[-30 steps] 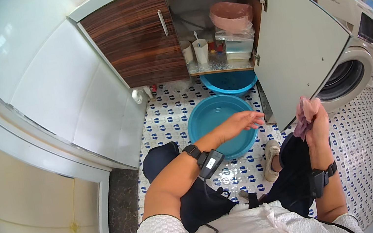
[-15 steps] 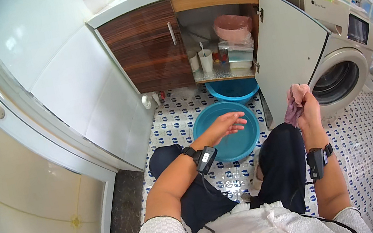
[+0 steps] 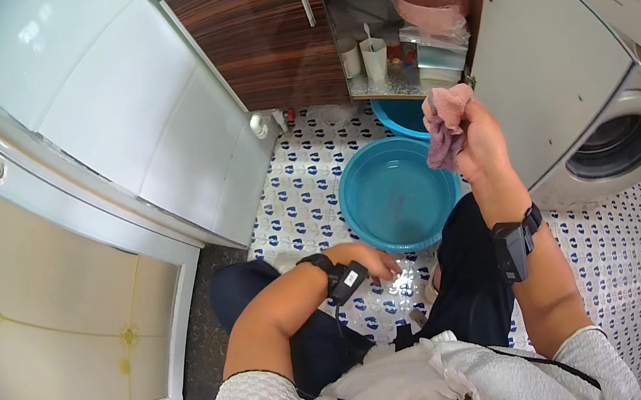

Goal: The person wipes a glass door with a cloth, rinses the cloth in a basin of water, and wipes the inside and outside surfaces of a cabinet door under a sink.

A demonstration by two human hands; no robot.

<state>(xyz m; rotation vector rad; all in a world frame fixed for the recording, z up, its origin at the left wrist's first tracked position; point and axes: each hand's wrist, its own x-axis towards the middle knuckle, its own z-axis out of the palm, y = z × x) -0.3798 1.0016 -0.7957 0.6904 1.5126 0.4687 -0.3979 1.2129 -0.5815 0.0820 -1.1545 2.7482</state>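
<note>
My right hand is raised at the right of the blue basin, its fingers closed on a crumpled cloth, pink on top and mauve below. The cloth hangs in front of the cabinet's open door. Low at the near side of the basin is my left hand, holding nothing; its loosely bent fingers point down to the right, partly seen. The round blue basin stands on the floor between my knees and the cabinet, with what looks like water in it. Behind it, a second blue basin is partly under the cabinet.
The cabinet's white door stands wide, in front of a washing machine. On the cabinet shelf are a white cup with a toothbrush, a pink tub and clear boxes. A glazed door is at the left.
My right hand has brought the cloth leftward and up, near the far basin. My left hand has drawn back from over the near basin toward me. The view has tilted downward.
</note>
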